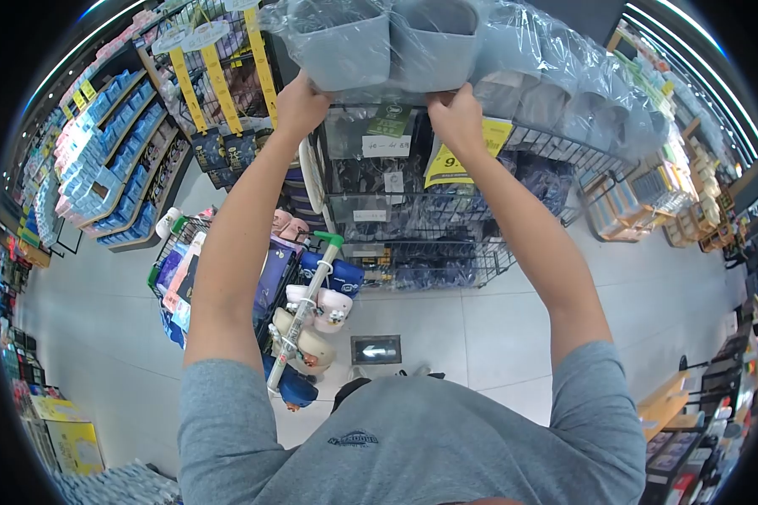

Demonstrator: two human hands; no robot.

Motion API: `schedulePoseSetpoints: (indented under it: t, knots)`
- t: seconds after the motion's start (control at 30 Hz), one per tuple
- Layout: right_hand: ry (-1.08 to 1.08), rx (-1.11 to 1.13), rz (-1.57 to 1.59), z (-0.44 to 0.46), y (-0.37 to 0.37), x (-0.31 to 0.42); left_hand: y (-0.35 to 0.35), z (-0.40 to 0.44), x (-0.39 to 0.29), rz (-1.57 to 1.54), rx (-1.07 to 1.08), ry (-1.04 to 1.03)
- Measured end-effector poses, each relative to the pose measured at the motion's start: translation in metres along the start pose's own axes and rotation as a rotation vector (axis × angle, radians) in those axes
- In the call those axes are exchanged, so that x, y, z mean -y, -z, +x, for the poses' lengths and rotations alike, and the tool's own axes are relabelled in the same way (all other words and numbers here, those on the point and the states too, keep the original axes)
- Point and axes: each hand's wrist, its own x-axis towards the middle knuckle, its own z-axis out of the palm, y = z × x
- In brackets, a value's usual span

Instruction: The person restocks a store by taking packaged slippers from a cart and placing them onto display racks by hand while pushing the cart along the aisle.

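Note:
Both arms reach up to a row of grey-blue bins in clear plastic wrap on top of a black wire rack. My left hand [301, 108] is closed at the lower left corner of the left bin [341, 50]. My right hand [456, 118] is closed under the front edge of the bin beside it [435, 46]. The fingertips of both hands are partly hidden, so what they pinch is unclear. Between the hands hang a green tag [391, 119] and a white handwritten label [386, 146]. A yellow price sign [455, 168] hangs behind my right wrist.
A shopping cart [295, 328] with a green-ended handle, loaded with goods, stands by my left arm. More wrapped bins [547, 76] continue to the right. Blue-stocked shelves [118, 143] stand at the left, wooden display stands [627, 198] at the right. A floor sign [376, 349] lies below.

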Motion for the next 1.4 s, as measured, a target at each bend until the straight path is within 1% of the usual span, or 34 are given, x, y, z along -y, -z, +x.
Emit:
schedulePoseSetpoints:
  t: [0.03, 0.1, 0.13, 0.2, 0.23, 0.3, 0.33, 0.4, 0.43, 0.5, 0.53, 0.63, 0.67, 0.73, 0.77, 0.83, 0.87, 0.9, 0.97, 1.1, 1.17, 1.2, 1.27, 1.3, 1.33, 1.37, 1.4]
  knots:
    - [0.001, 0.001, 0.000, 0.000, 0.002, -0.003, -0.001, 0.002, 0.003, 0.000, -0.001, 0.001]
    - [0.012, 0.096, -0.118, 0.001, 0.007, -0.009, -0.001, 0.006, 0.006, 0.089, 0.020, -0.077]
    - [0.013, 0.096, -0.118, 0.002, 0.010, -0.012, -0.001, 0.006, 0.006, 0.089, 0.020, -0.077]
    - [0.083, 0.160, -0.156, 0.003, 0.016, -0.014, 0.000, 0.008, 0.004, 0.163, 0.071, -0.051]
    - [0.083, 0.158, -0.157, 0.003, 0.018, -0.013, 0.001, 0.010, 0.002, 0.161, 0.072, -0.053]
    - [0.061, 0.245, -0.106, 0.001, 0.025, -0.011, 0.006, 0.012, -0.004, 0.203, 0.144, -0.028]
    - [0.062, 0.241, -0.106, -0.007, 0.025, -0.010, 0.008, 0.012, -0.009, 0.204, 0.143, -0.032]
    - [0.334, -0.035, -0.379, -0.029, 0.023, -0.006, 0.014, 0.009, -0.016, 0.138, 0.192, 0.024]
    - [0.341, -0.037, -0.372, -0.039, 0.023, -0.003, 0.013, 0.011, -0.014, 0.142, 0.184, 0.024]
    - [0.597, -0.166, -0.412, -0.054, 0.026, 0.003, 0.012, 0.013, -0.012, 0.160, 0.196, 0.027]
    - [0.599, -0.166, -0.410, -0.059, 0.026, 0.005, 0.014, 0.014, -0.012, 0.161, 0.193, 0.028]
    - [0.801, -0.013, -0.313, -0.065, 0.023, 0.015, 0.014, 0.017, -0.012, 0.160, 0.246, 0.025]
    - [0.794, -0.016, -0.318, -0.066, 0.018, 0.017, 0.015, 0.018, -0.011, 0.132, 0.253, 0.030]
    - [0.764, 0.075, -0.338, -0.065, 0.009, 0.020, 0.013, 0.017, -0.013, 0.103, 0.265, 0.029]
    - [0.832, 0.030, -0.366, -0.059, 0.002, 0.017, 0.014, 0.016, -0.014, 0.106, 0.265, 0.042]
    - [0.871, -0.012, -0.372, -0.041, -0.013, 0.008, 0.016, 0.017, -0.013, 0.114, 0.258, 0.057]
    - [0.908, -0.050, -0.377, -0.033, -0.022, 0.005, 0.015, 0.016, -0.011, 0.098, 0.231, 0.029]
    - [0.910, -0.050, -0.371, -0.028, -0.026, 0.008, 0.014, 0.015, -0.009, 0.081, 0.205, 0.002]
    - [0.786, 0.065, -0.430, -0.019, -0.032, 0.012, 0.011, 0.016, -0.005, 0.090, 0.190, 0.009]
    - [0.706, 0.162, -0.528, -0.011, -0.040, 0.021, 0.004, 0.014, -0.001, 0.108, 0.156, 0.024]
    - [0.544, 0.315, -0.594, -0.010, -0.038, 0.028, 0.002, 0.009, -0.001, 0.092, 0.147, 0.042]
    - [0.544, 0.316, -0.595, -0.008, -0.037, 0.030, 0.002, 0.008, -0.002, 0.081, 0.134, 0.052]
    - [0.428, 0.456, -0.551, -0.003, -0.030, 0.033, 0.002, 0.005, -0.004, 0.090, 0.124, 0.062]
    - [0.426, 0.454, -0.554, 0.000, -0.027, 0.033, 0.001, 0.005, -0.005, 0.098, 0.115, 0.072]
    - [0.365, 0.518, -0.538, 0.003, -0.024, 0.034, 0.000, 0.005, -0.003, 0.095, 0.116, 0.067]
    - [0.306, 0.580, -0.520, 0.005, -0.023, 0.035, 0.000, 0.004, 0.000, 0.056, 0.123, 0.040]
    - [0.305, 0.577, -0.522, 0.006, -0.024, 0.034, -0.001, 0.003, 0.001, 0.017, 0.131, 0.013]
